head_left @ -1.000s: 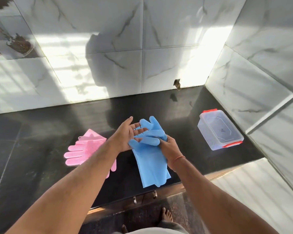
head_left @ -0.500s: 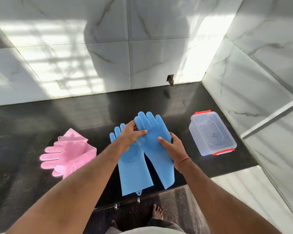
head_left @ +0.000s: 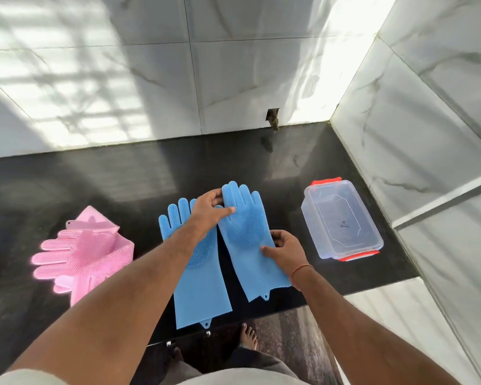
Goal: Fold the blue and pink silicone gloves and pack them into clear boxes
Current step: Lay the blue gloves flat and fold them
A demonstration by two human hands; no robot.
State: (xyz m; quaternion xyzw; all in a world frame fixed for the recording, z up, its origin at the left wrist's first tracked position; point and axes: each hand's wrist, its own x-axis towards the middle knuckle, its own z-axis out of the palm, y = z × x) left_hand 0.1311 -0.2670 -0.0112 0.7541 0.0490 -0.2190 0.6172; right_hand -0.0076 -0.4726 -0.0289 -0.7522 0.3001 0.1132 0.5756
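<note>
Head camera looks down at a black table (head_left: 95, 179). I see two blue gloves lying flat side by side — the left blue glove (head_left: 197, 279) and the right blue glove (head_left: 250, 245). My left hand (head_left: 210, 211) pinches the right blue glove near its thumb side, with my thumb pressed on its palm. My right hand (head_left: 285, 250) holds that same glove at its right edge, thumb on top. Pink gloves (head_left: 84, 254) sit in a folded pile well to the left. One clear box (head_left: 342, 219) with red clips stands on the right — its lid is on.
</note>
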